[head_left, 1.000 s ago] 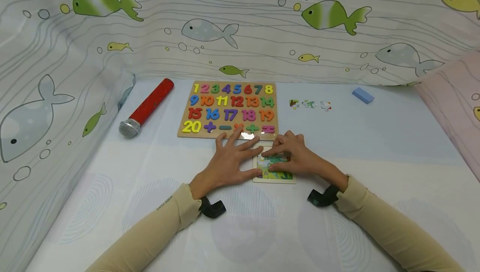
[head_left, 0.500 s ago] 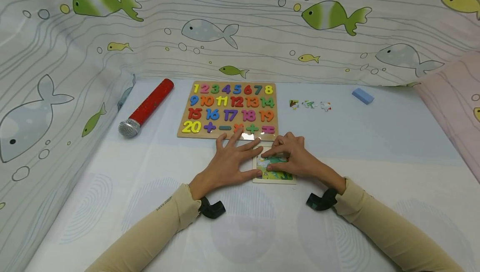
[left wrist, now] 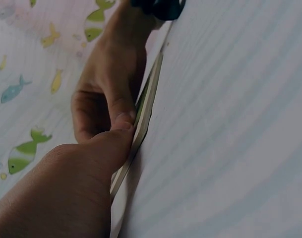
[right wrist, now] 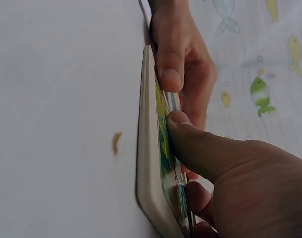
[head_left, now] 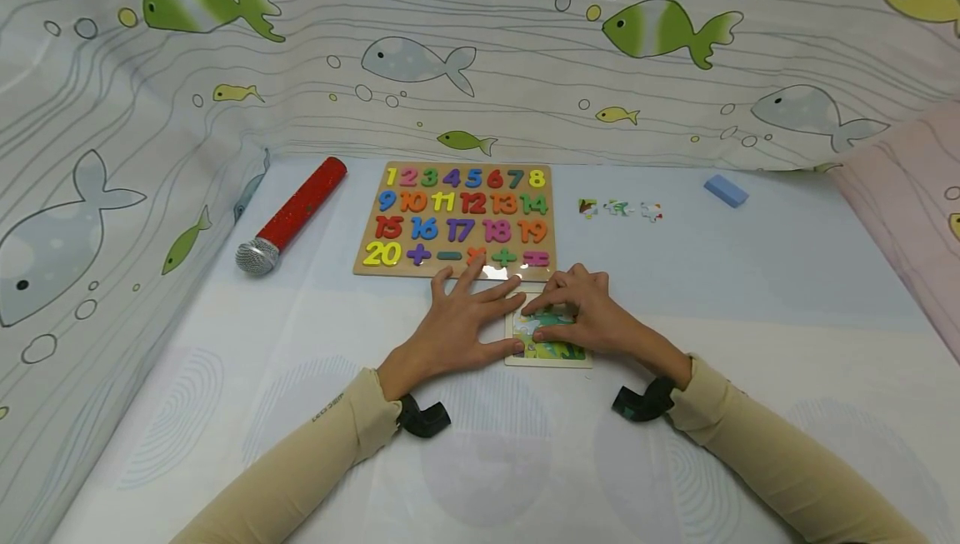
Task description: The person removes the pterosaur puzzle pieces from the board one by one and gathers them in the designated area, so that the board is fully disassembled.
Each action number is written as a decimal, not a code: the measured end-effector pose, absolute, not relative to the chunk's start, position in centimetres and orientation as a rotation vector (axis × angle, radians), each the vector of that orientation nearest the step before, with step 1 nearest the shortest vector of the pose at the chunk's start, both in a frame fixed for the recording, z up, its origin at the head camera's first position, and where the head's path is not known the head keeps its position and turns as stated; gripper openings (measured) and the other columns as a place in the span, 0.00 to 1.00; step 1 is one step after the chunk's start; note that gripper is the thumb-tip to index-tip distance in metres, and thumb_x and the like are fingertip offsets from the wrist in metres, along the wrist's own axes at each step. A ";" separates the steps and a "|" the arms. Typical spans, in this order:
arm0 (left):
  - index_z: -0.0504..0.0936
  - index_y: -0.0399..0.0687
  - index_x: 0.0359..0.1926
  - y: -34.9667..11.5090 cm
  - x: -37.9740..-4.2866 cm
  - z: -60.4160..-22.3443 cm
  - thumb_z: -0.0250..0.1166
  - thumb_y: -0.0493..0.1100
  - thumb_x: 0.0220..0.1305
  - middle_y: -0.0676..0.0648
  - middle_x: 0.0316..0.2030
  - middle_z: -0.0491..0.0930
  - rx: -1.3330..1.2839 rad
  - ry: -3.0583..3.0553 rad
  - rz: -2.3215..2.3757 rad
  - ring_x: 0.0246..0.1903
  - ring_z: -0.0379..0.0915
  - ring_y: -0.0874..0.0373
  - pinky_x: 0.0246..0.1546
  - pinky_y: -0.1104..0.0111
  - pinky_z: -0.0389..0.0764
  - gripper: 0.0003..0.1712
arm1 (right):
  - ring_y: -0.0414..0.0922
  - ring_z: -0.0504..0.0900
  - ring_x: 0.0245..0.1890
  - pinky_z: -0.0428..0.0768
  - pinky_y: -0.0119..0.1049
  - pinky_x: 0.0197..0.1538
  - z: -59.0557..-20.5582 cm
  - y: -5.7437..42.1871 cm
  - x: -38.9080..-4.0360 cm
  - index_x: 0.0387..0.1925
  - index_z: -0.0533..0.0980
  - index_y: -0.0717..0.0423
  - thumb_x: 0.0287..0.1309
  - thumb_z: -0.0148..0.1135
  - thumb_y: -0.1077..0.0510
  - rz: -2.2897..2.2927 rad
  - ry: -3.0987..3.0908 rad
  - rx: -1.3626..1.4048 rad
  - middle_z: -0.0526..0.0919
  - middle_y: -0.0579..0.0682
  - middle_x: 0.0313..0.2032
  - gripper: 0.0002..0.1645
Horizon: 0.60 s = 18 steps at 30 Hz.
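A small wooden jigsaw puzzle (head_left: 555, 352) with a green and blue picture lies in its pale frame in front of the number board. My left hand (head_left: 461, 327) is at its left side, fingers spread, the thumb tip on the frame's left edge. My right hand (head_left: 588, 311) bends over the puzzle from the right. Its thumb and index finger come down on both sides of a puzzle piece (head_left: 527, 324) at the picture's left, and the other fingers are curled. The right wrist view shows the right thumb (right wrist: 190, 139) against the picture face, close to the left thumb (right wrist: 170, 74).
The number board (head_left: 365, 237) with coloured numerals lies just behind the puzzle. Several loose puzzle pieces (head_left: 618, 209) are at the back right, with a blue block (head_left: 726, 191) farther right. A red microphone (head_left: 300, 211) lies at the left.
My right thumb and wrist have shifted slightly to the left over the puzzle. My left hand stays in place.
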<state>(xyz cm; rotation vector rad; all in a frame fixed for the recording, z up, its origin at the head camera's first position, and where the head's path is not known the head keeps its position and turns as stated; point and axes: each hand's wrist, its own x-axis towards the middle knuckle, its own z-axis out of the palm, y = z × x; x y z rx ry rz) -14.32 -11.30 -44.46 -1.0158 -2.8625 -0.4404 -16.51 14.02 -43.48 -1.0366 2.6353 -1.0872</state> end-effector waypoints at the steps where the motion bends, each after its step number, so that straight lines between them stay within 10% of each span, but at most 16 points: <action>1: 0.71 0.66 0.73 -11.3 -14.3 -44.5 0.58 0.74 0.63 0.61 0.76 0.63 -1.016 -2.864 -0.439 0.81 0.42 0.38 0.69 0.36 0.43 0.41 | 0.42 0.64 0.39 0.47 0.46 0.45 -43.4 14.0 -16.5 0.43 0.89 0.39 0.48 0.81 0.50 -1.079 2.638 -1.036 0.76 0.41 0.33 0.17; 18: 0.72 0.67 0.72 -11.2 -14.3 -44.5 0.58 0.74 0.62 0.61 0.76 0.63 -0.998 -2.873 -0.450 0.81 0.41 0.39 0.68 0.34 0.43 0.41 | 0.43 0.64 0.37 0.48 0.46 0.45 -43.2 14.0 -16.5 0.44 0.87 0.38 0.50 0.80 0.49 -1.041 2.654 -1.053 0.77 0.40 0.34 0.17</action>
